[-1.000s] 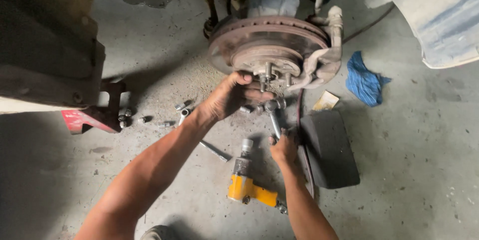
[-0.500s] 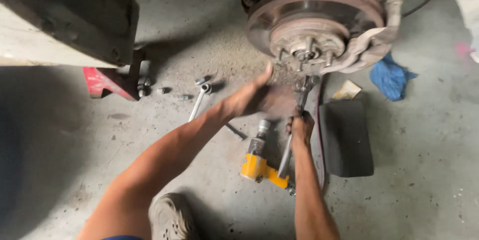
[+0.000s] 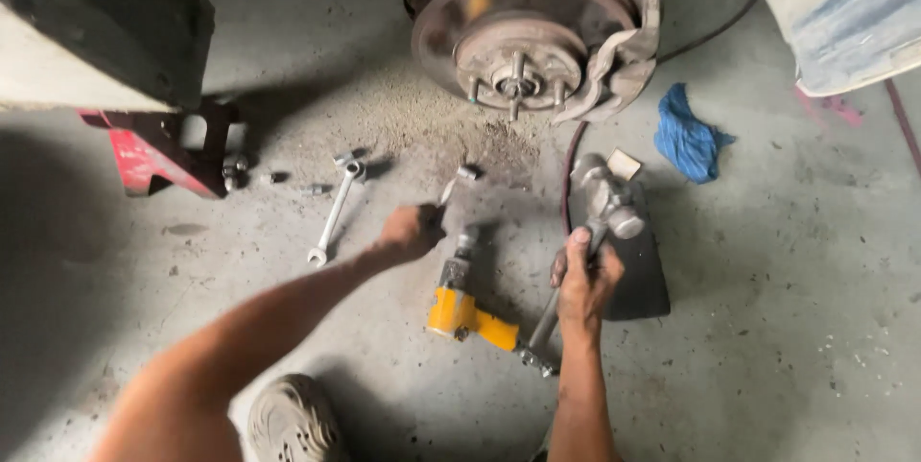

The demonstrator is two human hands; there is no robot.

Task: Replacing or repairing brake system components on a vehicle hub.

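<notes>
- While it lies on the concrete floor (image 3: 787, 308), a yellow impact wrench (image 3: 467, 313) sits between both hands.
- Left hand (image 3: 411, 232) is closed around a small metal tool (image 3: 451, 189).
- Right hand (image 3: 583, 280) grips a hammer (image 3: 600, 208).
- Brake disc (image 3: 523, 35) stands beyond; a spanner (image 3: 333, 213) lies left.

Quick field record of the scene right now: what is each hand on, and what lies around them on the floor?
left hand: closed on a small metal tool, exact kind unclear
right hand: gripping the handle of a hammer, head raised over a dark mat
between the hands: yellow impact wrench lying on the concrete
left of the hands: combination wrench, loose small metal parts beside it
above: rusty brake disc with bare wheel studs, caliper at its right
right: blue rag
far left: red stand
</notes>
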